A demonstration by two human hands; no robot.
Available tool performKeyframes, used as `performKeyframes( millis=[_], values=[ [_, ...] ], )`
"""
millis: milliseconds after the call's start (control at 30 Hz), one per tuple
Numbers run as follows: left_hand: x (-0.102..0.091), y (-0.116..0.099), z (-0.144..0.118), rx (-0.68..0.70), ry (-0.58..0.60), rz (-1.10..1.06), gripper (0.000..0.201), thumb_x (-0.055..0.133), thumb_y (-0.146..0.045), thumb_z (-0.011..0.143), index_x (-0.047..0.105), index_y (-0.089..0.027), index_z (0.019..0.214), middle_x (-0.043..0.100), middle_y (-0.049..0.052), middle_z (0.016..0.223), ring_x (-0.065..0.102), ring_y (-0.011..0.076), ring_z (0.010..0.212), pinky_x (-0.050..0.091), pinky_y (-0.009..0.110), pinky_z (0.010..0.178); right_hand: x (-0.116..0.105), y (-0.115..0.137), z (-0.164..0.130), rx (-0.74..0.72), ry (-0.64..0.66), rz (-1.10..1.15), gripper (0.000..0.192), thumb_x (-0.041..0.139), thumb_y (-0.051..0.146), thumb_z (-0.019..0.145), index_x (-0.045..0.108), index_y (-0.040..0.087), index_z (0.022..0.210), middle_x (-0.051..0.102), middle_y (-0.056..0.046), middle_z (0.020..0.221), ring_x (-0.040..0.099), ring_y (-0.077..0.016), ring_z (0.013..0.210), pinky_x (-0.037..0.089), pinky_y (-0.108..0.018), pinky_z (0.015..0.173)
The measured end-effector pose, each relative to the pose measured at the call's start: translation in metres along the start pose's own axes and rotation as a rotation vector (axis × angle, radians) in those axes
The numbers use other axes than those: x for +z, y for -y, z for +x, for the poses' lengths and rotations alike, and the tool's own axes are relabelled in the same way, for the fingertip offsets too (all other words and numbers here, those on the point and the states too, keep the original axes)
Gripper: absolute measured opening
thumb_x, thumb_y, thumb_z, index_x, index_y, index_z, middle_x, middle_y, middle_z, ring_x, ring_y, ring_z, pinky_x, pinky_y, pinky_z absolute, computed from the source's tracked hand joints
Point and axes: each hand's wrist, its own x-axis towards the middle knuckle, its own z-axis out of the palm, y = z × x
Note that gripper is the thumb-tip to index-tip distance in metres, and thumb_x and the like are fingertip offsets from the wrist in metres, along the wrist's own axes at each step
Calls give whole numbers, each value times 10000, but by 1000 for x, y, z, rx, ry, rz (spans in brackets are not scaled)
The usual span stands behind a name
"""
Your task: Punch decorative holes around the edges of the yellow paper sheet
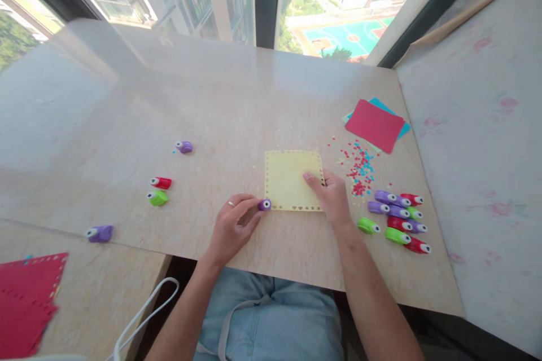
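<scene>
A pale yellow paper square (288,177) with small shapes punched along its edges lies flat on the beige stone table (237,101). My left hand (232,227) pinches a small purple craft punch (265,204) at the sheet's lower left corner. My right hand (331,196) rests flat on the sheet's right edge, fingers pressing it down. Both forearms come in from the table's near edge.
A cluster of purple, red and green punches (398,219) lies right of my right hand, below scattered confetti (359,168). Red and blue paper sheets (375,124) sit at the far right. Loose punches (158,197) lie to the left, and punched red paper (25,299) at the bottom left.
</scene>
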Motion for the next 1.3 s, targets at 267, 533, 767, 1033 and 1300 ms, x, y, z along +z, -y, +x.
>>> performKeyframes(
  millis=[267, 533, 767, 1033, 1300],
  values=[
    [-4, -3, 1, -38, -14, -31, 168, 648, -173, 863, 709, -212, 1015, 689, 70, 954, 657, 174, 875, 565, 301, 749, -1, 9, -5, 81, -42, -23, 444, 691, 558, 765, 746, 162, 958, 738, -54, 798, 663, -219, 669, 507, -275, 528],
    [-5, -2, 4, -44, 9, -51, 212, 668, -128, 836, 709, -228, 1018, 697, 52, 941, 658, 172, 866, 560, 293, 744, 2, 10, -6, 85, -92, -35, 386, 728, 513, 755, 760, 172, 932, 756, -61, 817, 679, -217, 657, 527, -279, 506],
    [-3, -1, 3, -68, 9, -31, 204, 662, -150, 849, 703, -239, 1028, 700, 60, 954, 655, 184, 874, 565, 319, 743, 0, 8, -7, 93, -69, -18, 388, 738, 511, 751, 760, 178, 949, 759, -67, 858, 693, -230, 687, 545, -293, 520],
    [-4, -3, 5, -59, 19, -29, 178, 658, -177, 851, 715, -239, 1008, 704, 62, 934, 661, 187, 854, 565, 321, 733, 3, 9, -6, 86, -88, 11, 391, 737, 508, 753, 759, 183, 969, 762, -70, 887, 705, -241, 724, 563, -301, 538],
    [-4, -4, 5, -59, 21, -32, 175, 665, -173, 849, 713, -233, 1007, 703, 61, 936, 659, 182, 859, 564, 316, 740, 3, 7, -7, 94, -82, 45, 395, 741, 506, 749, 756, 181, 974, 760, -70, 888, 705, -237, 725, 567, -301, 555]
  ],
)
